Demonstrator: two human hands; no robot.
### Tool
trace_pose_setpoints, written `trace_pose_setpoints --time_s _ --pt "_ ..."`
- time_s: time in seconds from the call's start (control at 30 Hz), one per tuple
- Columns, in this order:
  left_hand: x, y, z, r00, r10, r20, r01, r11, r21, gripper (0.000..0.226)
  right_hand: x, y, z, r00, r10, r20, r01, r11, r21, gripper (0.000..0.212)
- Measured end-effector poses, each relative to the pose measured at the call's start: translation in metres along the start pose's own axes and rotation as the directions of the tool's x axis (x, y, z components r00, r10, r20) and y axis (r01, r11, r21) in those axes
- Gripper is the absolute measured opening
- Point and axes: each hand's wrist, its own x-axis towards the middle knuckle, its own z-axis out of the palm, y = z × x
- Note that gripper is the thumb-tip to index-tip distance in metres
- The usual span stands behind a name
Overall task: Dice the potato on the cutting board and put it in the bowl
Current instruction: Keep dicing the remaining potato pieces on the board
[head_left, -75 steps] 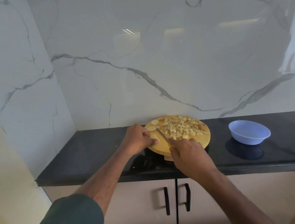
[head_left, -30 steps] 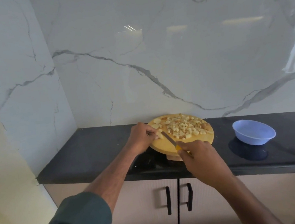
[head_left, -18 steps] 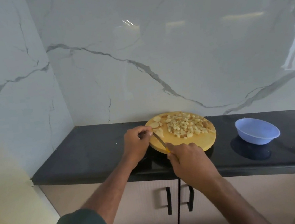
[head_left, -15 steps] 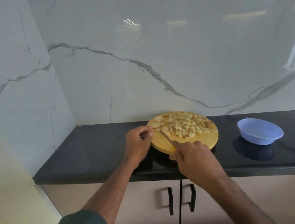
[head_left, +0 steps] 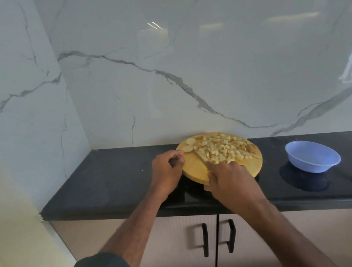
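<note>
White marble-veined wall panels [head_left: 207, 74] back a long black stone worktop [head_left: 114, 180] set over beige cabinet doors with black handles [head_left: 219, 238]. On the worktop lies a round wooden cutting board [head_left: 194, 171]; a shallow pale-blue plastic bowl [head_left: 313, 159], holding no potato, stands well apart at the board's 3 o'clock. A heap of pale diced potato cubes [head_left: 226, 150] covers the board from centre towards 1 o'clock; two uncut round potato slices [head_left: 189, 144] remain at the rim near 10 o'clock. The right hand [head_left: 231, 179], at the board's 6 o'clock, is curled round the yellow handle of a small kitchen knife [head_left: 200, 157], whose blade runs from about 6 towards 11 o'clock along the left edge of the heap. The left hand [head_left: 168, 169], fingers curled at the 9 o'clock rim, touches the nearer slice; whether it pinches it cannot be told. The slices lie just beyond the blade tip and nearest the left hand, so the next cut probably needs that hand to feed a slice under the blade. The transfer to the bowl is not yet begun.
</note>
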Motion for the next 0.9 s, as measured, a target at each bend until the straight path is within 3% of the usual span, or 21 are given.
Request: trace_pose_setpoints --time_s 0.33,0.57,0.73,0.9 --pt "0.001 0.002 0.000 0.999 -0.036 0.005 0.036 0.996 -0.081 0.024 0.013 0.006 0.001 0.996 0.049 -0.068 -0.043 0.996 0.082 0.040" --pt "0.004 0.001 0.000 1.000 0.004 0.003 -0.004 0.998 -0.065 0.020 0.023 0.014 0.005 0.991 0.073 -0.111 -0.070 0.997 0.031 0.036" --pt "0.022 0.002 0.002 0.997 0.072 -0.035 -0.067 0.990 0.122 0.019 0.026 0.021 0.013 0.975 0.034 -0.218 -0.016 0.996 0.082 0.043" --pt "0.045 0.007 0.006 0.991 0.069 0.115 -0.109 0.913 0.393 0.022 0.025 0.042 0.017 0.929 -0.018 -0.369 0.088 0.980 0.176 0.044"
